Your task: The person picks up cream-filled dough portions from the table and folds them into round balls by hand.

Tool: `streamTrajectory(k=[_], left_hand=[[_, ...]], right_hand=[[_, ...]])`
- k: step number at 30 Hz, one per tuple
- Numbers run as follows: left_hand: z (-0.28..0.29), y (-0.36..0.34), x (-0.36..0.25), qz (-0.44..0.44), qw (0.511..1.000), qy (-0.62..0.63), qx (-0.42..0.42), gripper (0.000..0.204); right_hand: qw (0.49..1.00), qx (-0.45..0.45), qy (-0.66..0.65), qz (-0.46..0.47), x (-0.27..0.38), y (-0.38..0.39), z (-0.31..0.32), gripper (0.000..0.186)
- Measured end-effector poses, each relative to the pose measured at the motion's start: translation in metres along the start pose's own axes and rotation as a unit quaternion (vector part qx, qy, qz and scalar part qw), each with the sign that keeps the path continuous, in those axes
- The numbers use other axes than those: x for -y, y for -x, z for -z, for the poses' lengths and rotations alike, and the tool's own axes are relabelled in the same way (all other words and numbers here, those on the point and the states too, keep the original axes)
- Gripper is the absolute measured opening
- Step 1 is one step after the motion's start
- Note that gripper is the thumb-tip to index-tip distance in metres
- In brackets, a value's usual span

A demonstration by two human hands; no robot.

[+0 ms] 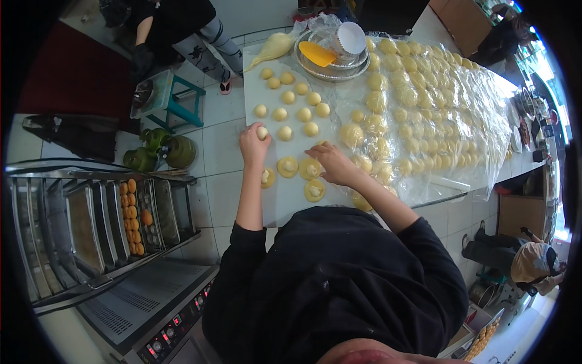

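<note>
My left hand [253, 144] is closed around a pale dough ball [262, 132] at the left edge of the white table [339, 115]. To the right, my right hand [333, 162] lies low over the table with fingers and thumb apart, beside a flattened dough round [310, 168] with a dab of pale filling. A bit of yellow dough shows past its fingertips. Similar filled rounds lie close by: one [287, 167] between my hands, one [314, 190] nearer me, and one [267, 177] partly behind my left forearm. Several smooth dough balls [304, 114] are spread beyond my hands.
Plastic sheeting [448, 115] covers many dough pieces on the right. A piping bag [276, 47] and metal bowl [332, 76] with a yellow scraper [317, 54] stand at the back. Left are a tray rack [103, 221], green gas cylinders [179, 151] and a teal stool [187, 103]. Other people stand nearby.
</note>
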State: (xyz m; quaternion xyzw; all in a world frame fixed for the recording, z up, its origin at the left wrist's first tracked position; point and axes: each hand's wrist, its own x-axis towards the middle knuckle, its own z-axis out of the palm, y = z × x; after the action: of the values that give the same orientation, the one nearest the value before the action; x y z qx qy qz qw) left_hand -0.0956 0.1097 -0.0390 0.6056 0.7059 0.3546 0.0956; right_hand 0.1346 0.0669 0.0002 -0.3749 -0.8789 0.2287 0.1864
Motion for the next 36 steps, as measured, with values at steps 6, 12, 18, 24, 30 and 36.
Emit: streamTrajectory(k=[6, 12, 18, 24, 30, 36], left_hand=[[0.014, 0.002, -0.012, -0.009, 0.999, -0.028, 0.022, 0.042], [0.043, 0.022, -0.035, -0.010, 0.997, 0.062, -0.043, 0.033], [0.053, 0.048, -0.048, 0.006, 0.988, 0.152, 0.037, 0.040], [0.045, 0.074, -0.081, 0.100, 0.831, 0.475, 0.272, 0.047], [0.045, 0.069, -0.092, 0.163, 0.777, 0.536, 0.288, 0.040], [0.027, 0.065, -0.105, 0.100, 0.913, 0.244, 0.311, 0.040]], right_hand=[[0.975, 0.183, 0.112, 0.054, -0.006, -0.021, 0.010, 0.035], [0.980, 0.126, 0.115, 0.103, -0.007, -0.014, 0.002, 0.026], [0.988, 0.118, -0.013, 0.097, -0.005, -0.021, 0.024, 0.023], [0.908, 0.013, -0.415, -0.064, 0.003, -0.011, 0.029, 0.023], [0.703, 0.052, -0.678, -0.209, -0.005, 0.003, 0.035, 0.033], [0.891, -0.148, -0.325, -0.280, -0.007, 0.012, 0.010, 0.020]])
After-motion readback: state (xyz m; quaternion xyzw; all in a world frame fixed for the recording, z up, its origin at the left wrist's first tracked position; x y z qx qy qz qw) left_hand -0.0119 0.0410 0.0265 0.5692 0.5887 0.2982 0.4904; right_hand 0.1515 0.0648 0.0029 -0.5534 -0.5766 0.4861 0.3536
